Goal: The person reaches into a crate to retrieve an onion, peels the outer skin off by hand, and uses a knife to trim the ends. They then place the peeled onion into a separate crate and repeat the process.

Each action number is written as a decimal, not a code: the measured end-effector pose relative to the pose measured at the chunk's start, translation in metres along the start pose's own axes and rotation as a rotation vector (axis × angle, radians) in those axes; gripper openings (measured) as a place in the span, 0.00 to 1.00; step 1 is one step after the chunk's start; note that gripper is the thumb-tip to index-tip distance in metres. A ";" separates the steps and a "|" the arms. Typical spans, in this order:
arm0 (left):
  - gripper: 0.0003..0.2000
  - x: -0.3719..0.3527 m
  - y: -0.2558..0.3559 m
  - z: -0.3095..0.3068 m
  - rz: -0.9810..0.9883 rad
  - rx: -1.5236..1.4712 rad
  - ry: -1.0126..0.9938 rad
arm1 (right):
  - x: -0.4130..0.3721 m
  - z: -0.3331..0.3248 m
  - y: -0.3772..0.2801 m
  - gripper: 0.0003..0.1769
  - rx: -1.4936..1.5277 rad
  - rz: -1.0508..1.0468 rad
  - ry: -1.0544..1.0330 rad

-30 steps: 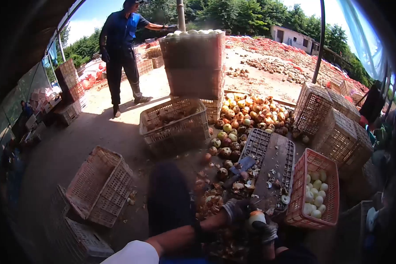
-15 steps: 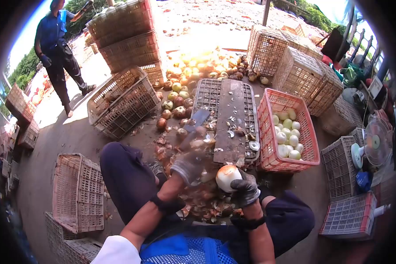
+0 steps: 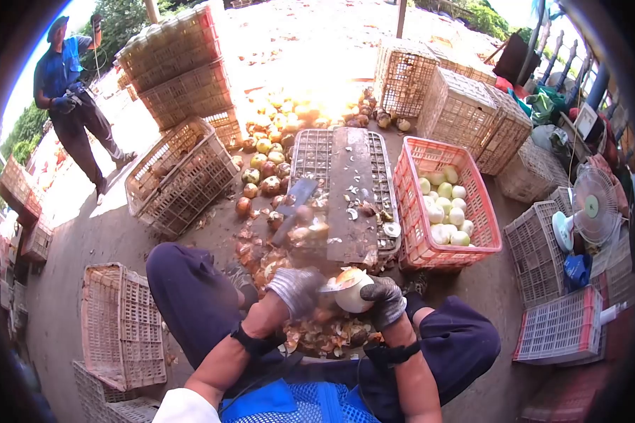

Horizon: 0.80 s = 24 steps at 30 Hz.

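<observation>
My right hand (image 3: 386, 302), in a dark grey glove, grips a mostly peeled white onion (image 3: 354, 299) from its right side. Brown-orange skin (image 3: 348, 276) still shows on the onion's top. Close on its left, my left hand (image 3: 295, 290) is closed in a grey glove and blurred. From it a thin pale blade-like thing (image 3: 329, 287) reaches to the onion. Below both hands lies a heap of onion skins (image 3: 331, 333). Ahead, a dark board (image 3: 348, 236) rests on an upturned crate (image 3: 310, 151), with a cleaver-like blade (image 3: 298, 196) at the crate's left.
A red crate (image 3: 447, 258) at the right holds peeled onions (image 3: 446, 211). Unpeeled onions (image 3: 269, 185) lie on the floor ahead. Stacked crates (image 3: 183, 95) stand at the back left, with more crates (image 3: 466, 113) at the right. A fan (image 3: 591, 206) is far right; a person (image 3: 70, 99) stands far left.
My left hand has come up against the onion's left side; before, it was blurred and apart from it. The view has shifted slightly. The standing person's lower hand has moved to the waist.
</observation>
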<state>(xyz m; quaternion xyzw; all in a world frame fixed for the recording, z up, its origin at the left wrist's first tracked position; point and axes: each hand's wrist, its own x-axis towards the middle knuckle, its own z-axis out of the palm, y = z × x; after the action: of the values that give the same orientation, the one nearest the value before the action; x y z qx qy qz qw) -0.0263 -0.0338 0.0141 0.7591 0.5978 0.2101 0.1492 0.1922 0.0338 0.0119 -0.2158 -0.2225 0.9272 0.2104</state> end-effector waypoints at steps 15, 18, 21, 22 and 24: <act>0.17 0.001 0.022 -0.015 -0.129 -0.804 0.206 | 0.000 0.014 0.004 0.39 -0.320 -0.092 0.211; 0.12 0.002 0.015 -0.002 -0.023 -0.566 0.233 | 0.008 0.000 0.011 0.37 -0.585 -0.118 0.236; 0.10 0.003 -0.001 0.019 -0.026 -0.504 0.251 | 0.017 -0.021 0.015 0.36 -0.946 -0.222 0.181; 0.09 0.001 -0.005 0.023 -0.033 -0.514 0.261 | 0.018 -0.024 0.017 0.36 -0.975 -0.224 0.172; 0.09 -0.002 -0.008 0.024 -0.085 -0.591 0.269 | 0.016 -0.013 0.015 0.36 -0.941 -0.198 0.183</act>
<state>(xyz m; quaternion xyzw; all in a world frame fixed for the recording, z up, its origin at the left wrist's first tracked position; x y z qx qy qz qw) -0.0214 -0.0334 -0.0107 0.6229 0.5564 0.4664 0.2913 0.1816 0.0337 -0.0107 -0.3458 -0.6174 0.6788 0.1960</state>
